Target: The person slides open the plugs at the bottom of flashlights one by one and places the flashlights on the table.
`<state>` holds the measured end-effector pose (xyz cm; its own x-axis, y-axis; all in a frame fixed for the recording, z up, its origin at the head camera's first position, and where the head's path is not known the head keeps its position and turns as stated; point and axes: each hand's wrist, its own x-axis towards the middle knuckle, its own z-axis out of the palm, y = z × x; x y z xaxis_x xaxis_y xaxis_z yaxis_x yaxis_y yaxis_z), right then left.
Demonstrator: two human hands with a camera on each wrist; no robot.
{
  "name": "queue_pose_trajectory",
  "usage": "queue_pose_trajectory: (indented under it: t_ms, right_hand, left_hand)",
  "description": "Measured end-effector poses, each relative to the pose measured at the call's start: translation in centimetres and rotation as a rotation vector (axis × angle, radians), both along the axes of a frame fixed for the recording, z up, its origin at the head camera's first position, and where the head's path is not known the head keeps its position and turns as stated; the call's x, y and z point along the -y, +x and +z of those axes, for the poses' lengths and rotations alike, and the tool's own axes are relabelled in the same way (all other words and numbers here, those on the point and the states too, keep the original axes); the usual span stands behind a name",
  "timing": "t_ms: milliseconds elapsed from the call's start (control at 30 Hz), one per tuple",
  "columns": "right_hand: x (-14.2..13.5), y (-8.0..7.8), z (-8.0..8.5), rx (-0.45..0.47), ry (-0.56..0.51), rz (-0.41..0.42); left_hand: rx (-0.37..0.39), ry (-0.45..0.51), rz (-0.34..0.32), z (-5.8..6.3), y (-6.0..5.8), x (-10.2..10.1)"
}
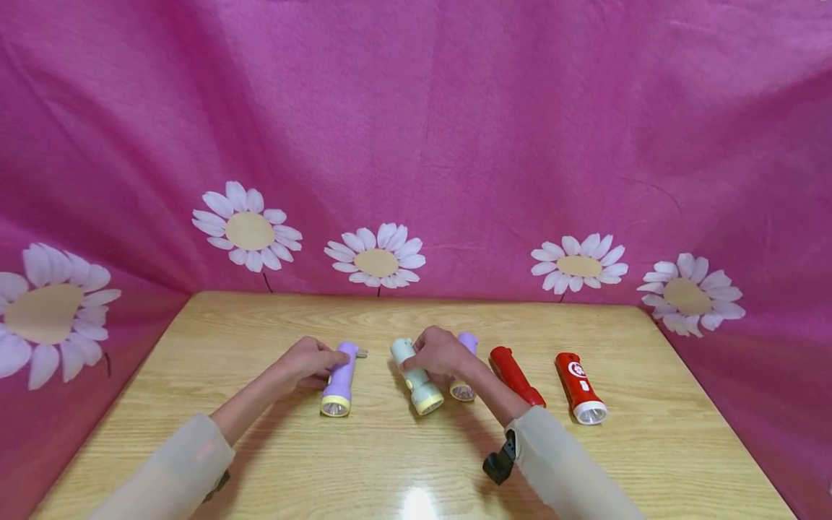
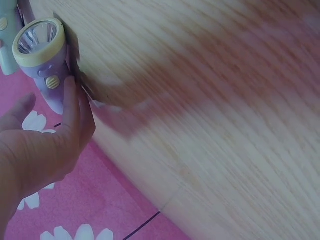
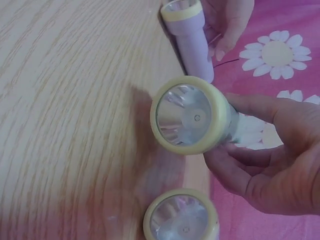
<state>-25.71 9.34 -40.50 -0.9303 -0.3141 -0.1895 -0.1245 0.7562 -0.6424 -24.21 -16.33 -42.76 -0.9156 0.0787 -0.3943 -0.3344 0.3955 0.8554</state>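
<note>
i sit at a light wooden desk (image 1: 240,328), its grain running sideways, with a bright reflection (image 1: 419,502) on the near part. a magenta cloth (image 1: 429,108) stands behind it and along both sides, printed with white daisies (image 1: 375,263) low down.

the fingers (image 2: 72,105) of my left hand (image 1: 308,359) are fairly straight and touch the side of a lilac flashlight (image 1: 341,375) on the left part of the desk; in the left wrist view my thumb stands off from it. that flashlight points its lens towards me, its long axis running nearly straight away from me, the tail a touch to the right.

my right hand (image 1: 442,352) grips a grey-green flashlight (image 1: 416,379) near the middle, thumb and fingers pinching it from both sides. its lens faces me and to the right, its long axis slanting back to the left. whether it touches the desk i cannot tell.

partly under my right hand is another lilac flashlight (image 1: 464,391), lens towards me. to its right a plain red flashlight (image 1: 513,372) slants from far left to near right, and farther right a white-rimmed red flashlight (image 1: 581,386) points its lens towards me and rightward.

counted: five flashlights, two lilac, one grey-green, two red; five daisies on the cloth; two hands.
</note>
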Motion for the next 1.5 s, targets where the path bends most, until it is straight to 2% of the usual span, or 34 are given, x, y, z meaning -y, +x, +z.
queue_pose_trajectory:
  t_ms: [267, 500, 833, 1133, 1500]
  right_hand:
    - [0.4, 0.1, 0.7, -0.037, -0.033, -0.046]
    - [0.9, 0.3, 1.2, -0.068, -0.063, -0.093]
    - [1.3, 0.7, 1.6, -0.081, -0.073, -0.150]
    - [1.6, 1.0, 1.9, -0.082, -0.094, -0.162]
    - [2.0, 1.1, 1.9, -0.079, -0.128, -0.157]
  left_hand:
    - [-0.078, -0.007, 0.006, 0.8, -0.4, 0.4]
    - [-0.119, -0.004, 0.062, 1.4, -0.9, 0.0]
    - [-0.183, -0.003, 0.054, 1.9, -1.3, -0.9]
    - [-0.192, 0.071, 0.042, 2.6, -0.7, -2.8]
    - [-0.179, 0.237, 0.039, 2.9, -0.6, -5.1]
